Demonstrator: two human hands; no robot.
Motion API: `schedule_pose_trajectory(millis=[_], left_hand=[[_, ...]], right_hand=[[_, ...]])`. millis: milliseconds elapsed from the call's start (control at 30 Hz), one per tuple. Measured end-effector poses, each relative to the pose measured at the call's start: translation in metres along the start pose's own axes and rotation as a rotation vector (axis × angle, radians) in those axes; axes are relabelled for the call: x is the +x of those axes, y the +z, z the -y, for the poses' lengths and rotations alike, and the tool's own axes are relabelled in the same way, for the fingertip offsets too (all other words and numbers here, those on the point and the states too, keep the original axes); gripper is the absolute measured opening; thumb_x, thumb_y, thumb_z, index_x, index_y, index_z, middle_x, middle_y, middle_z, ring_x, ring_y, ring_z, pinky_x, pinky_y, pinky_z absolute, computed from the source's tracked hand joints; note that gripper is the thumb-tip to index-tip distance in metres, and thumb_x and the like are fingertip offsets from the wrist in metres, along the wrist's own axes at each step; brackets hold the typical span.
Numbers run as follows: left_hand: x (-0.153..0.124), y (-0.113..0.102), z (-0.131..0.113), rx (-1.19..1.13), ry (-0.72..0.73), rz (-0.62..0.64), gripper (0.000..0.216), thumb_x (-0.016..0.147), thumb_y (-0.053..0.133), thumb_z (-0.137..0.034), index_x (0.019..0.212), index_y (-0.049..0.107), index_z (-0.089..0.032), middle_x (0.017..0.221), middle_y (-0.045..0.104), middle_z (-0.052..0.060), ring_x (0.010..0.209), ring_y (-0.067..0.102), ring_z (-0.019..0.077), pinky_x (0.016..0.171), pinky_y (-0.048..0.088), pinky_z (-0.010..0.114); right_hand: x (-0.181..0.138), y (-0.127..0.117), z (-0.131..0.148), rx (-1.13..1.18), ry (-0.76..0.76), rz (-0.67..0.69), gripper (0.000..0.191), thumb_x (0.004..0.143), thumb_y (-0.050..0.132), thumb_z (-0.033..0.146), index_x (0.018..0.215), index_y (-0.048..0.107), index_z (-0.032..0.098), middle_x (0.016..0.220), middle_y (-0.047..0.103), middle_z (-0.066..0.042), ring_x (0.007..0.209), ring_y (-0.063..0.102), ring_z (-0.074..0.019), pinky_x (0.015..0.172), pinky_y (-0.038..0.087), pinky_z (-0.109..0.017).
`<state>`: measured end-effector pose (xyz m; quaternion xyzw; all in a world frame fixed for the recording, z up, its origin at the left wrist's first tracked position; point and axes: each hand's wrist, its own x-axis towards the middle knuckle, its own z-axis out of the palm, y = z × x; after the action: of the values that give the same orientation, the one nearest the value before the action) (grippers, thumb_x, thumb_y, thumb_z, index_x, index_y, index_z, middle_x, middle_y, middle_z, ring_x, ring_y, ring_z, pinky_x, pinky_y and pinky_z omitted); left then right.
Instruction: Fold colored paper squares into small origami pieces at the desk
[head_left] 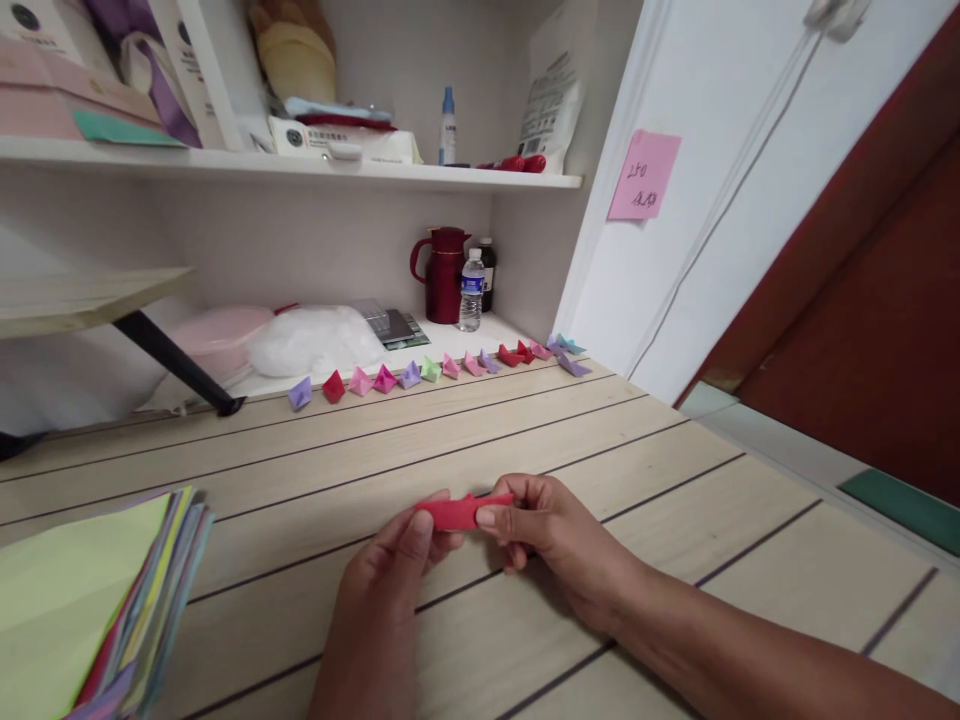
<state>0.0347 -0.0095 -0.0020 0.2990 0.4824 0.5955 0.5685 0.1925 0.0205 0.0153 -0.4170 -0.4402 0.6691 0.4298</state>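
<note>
A folded strip of red paper (454,514) is held just above the wooden table (600,440), between my two hands. The thumb and fingers of my left hand (405,545) pinch its left end. At the other end, my right hand (529,520) grips it between thumb and curled fingers. The paper is long and narrow, with a small raised point along its upper edge. Beyond my hands, a row of small folded paper boats in several colours, one of them a red boat (334,387), stands along the table's back edge.
A stack of coloured paper (82,590) lies at the left front. Behind the table are a dark red jug (444,280), a water bottle (471,290) and a clear plastic bag (315,340). A small raised stand (82,300) with a black leg is at the left.
</note>
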Motion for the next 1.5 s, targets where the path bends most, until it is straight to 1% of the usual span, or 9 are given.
schedule_pose_trajectory(millis=[200, 367, 633, 800, 967, 1133, 1200, 1300, 1500], left_hand=[[-0.006, 0.005, -0.002, 0.085, 0.038, 0.005, 0.041, 0.052, 0.089, -0.043, 0.084, 0.078, -0.021, 0.073, 0.076, 0.003, 0.074, 0.068, 0.0165, 0.074, 0.053, 0.026], [-0.011, 0.004, -0.003, 0.23, 0.028, -0.11, 0.028, 0.056, 0.085, -0.041, 0.071, 0.077, -0.019, 0.054, 0.069, 0.001, 0.056, 0.061, 0.0119, 0.059, 0.047, 0.021], [-0.011, 0.003, -0.004, 0.083, -0.04, -0.139, 0.032, 0.051, 0.091, -0.04, 0.073, 0.078, -0.02, 0.058, 0.073, 0.002, 0.057, 0.063, 0.0105, 0.06, 0.048, 0.018], [-0.009, -0.004, 0.002, 0.055, -0.05, -0.057, 0.033, 0.055, 0.09, -0.04, 0.077, 0.078, -0.019, 0.066, 0.074, 0.002, 0.064, 0.063, 0.0119, 0.067, 0.051, 0.02], [-0.007, -0.01, 0.005, 0.026, -0.084, 0.04, 0.029, 0.064, 0.086, -0.037, 0.084, 0.078, -0.018, 0.066, 0.071, 0.002, 0.069, 0.063, 0.0148, 0.073, 0.052, 0.026], [-0.008, -0.008, 0.003, -0.062, -0.086, -0.006, 0.024, 0.062, 0.088, -0.033, 0.079, 0.078, -0.019, 0.066, 0.071, 0.001, 0.065, 0.061, 0.0119, 0.07, 0.05, 0.024], [-0.009, -0.006, 0.002, -0.086, -0.073, -0.013, 0.025, 0.061, 0.088, -0.033, 0.08, 0.078, -0.02, 0.068, 0.072, 0.001, 0.067, 0.062, 0.0127, 0.071, 0.05, 0.024], [-0.01, -0.004, 0.003, -0.071, -0.043, -0.008, 0.027, 0.062, 0.087, -0.035, 0.083, 0.079, -0.019, 0.069, 0.072, 0.003, 0.069, 0.063, 0.0153, 0.072, 0.051, 0.027], [-0.013, -0.002, 0.006, -0.048, -0.007, 0.049, 0.024, 0.066, 0.084, -0.035, 0.083, 0.078, -0.018, 0.061, 0.066, 0.0, 0.062, 0.058, 0.014, 0.064, 0.049, 0.028]], right_hand=[[-0.002, 0.001, -0.002, -0.066, -0.018, 0.043, 0.042, 0.062, 0.087, 0.045, 0.063, 0.057, 0.016, 0.05, 0.053, 0.005, 0.043, 0.044, -0.0064, 0.044, 0.028, -0.02], [-0.005, 0.0, -0.003, -0.271, -0.078, 0.081, 0.04, 0.067, 0.084, 0.047, 0.065, 0.06, 0.015, 0.047, 0.046, 0.007, 0.043, 0.037, -0.0055, 0.042, 0.024, -0.02], [-0.002, 0.0, -0.007, -0.223, -0.166, 0.098, 0.042, 0.068, 0.083, 0.051, 0.064, 0.062, 0.015, 0.053, 0.054, 0.004, 0.045, 0.05, -0.0077, 0.044, 0.038, -0.02], [-0.004, -0.001, -0.008, -0.11, -0.179, 0.205, 0.044, 0.083, 0.069, 0.056, 0.07, 0.066, 0.013, 0.065, 0.068, -0.003, 0.048, 0.059, -0.0099, 0.049, 0.046, -0.022], [-0.002, 0.0, -0.011, -0.049, -0.179, 0.255, 0.049, 0.09, 0.06, 0.057, 0.07, 0.064, 0.013, 0.062, 0.068, -0.005, 0.048, 0.062, -0.0129, 0.049, 0.048, -0.023], [0.0, 0.003, -0.012, -0.085, -0.241, 0.299, 0.059, 0.094, 0.046, 0.065, 0.074, 0.065, 0.012, 0.065, 0.066, -0.006, 0.053, 0.061, -0.0128, 0.055, 0.05, -0.025], [0.0, 0.005, -0.013, -0.108, -0.255, 0.316, 0.053, 0.089, 0.056, 0.064, 0.081, 0.066, 0.012, 0.073, 0.068, -0.006, 0.06, 0.061, -0.0126, 0.059, 0.051, -0.025], [0.0, 0.008, -0.016, -0.09, -0.224, 0.276, 0.042, 0.072, 0.081, 0.052, 0.083, 0.065, 0.014, 0.076, 0.067, -0.003, 0.061, 0.059, -0.0111, 0.058, 0.051, -0.023], [-0.002, 0.01, -0.017, -0.054, -0.195, 0.345, 0.035, 0.082, 0.074, 0.046, 0.075, 0.072, 0.012, 0.069, 0.067, -0.003, 0.049, 0.057, -0.0081, 0.045, 0.049, -0.018]])
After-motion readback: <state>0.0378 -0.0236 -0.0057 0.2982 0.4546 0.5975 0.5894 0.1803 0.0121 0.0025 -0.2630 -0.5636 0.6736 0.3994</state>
